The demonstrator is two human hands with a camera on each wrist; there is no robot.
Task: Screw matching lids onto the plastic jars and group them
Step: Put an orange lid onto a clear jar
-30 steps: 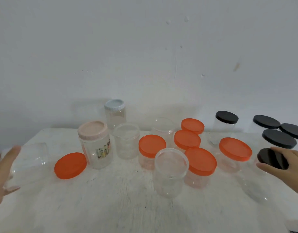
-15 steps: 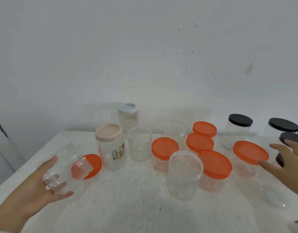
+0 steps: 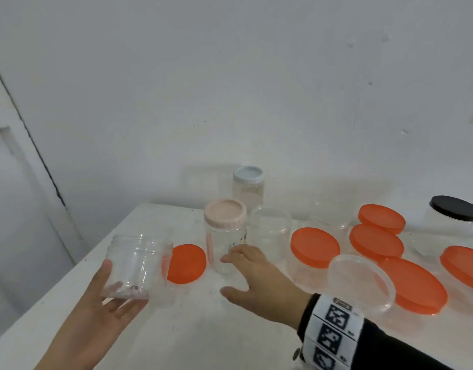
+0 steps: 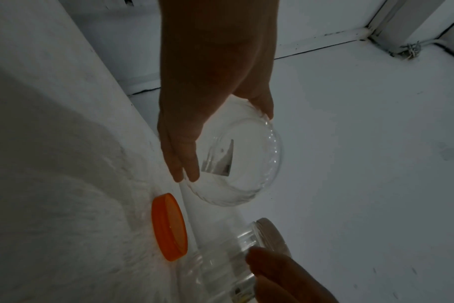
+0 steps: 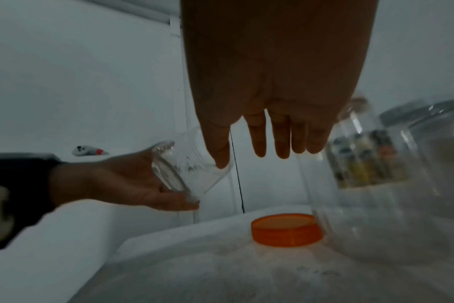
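The left hand (image 3: 96, 313) cradles an open clear jar (image 3: 138, 265) by its base, fingers curled round it, lifted above the tabletop's (image 3: 203, 337) left edge. The right hand (image 3: 256, 284) reaches with fingers spread and holding nothing (perhaps brushing the pink-lidded jar (image 3: 224, 236)) toward the loose orange lid (image 3: 186, 263) lying flat near the left edge.

The black-lidded jar (image 3: 454, 222) and the orange lid (image 3: 463, 265) at far right are cut by the picture's edge; the pink-lidded jar's label (image 5: 363, 157) is blurred, unreadable.
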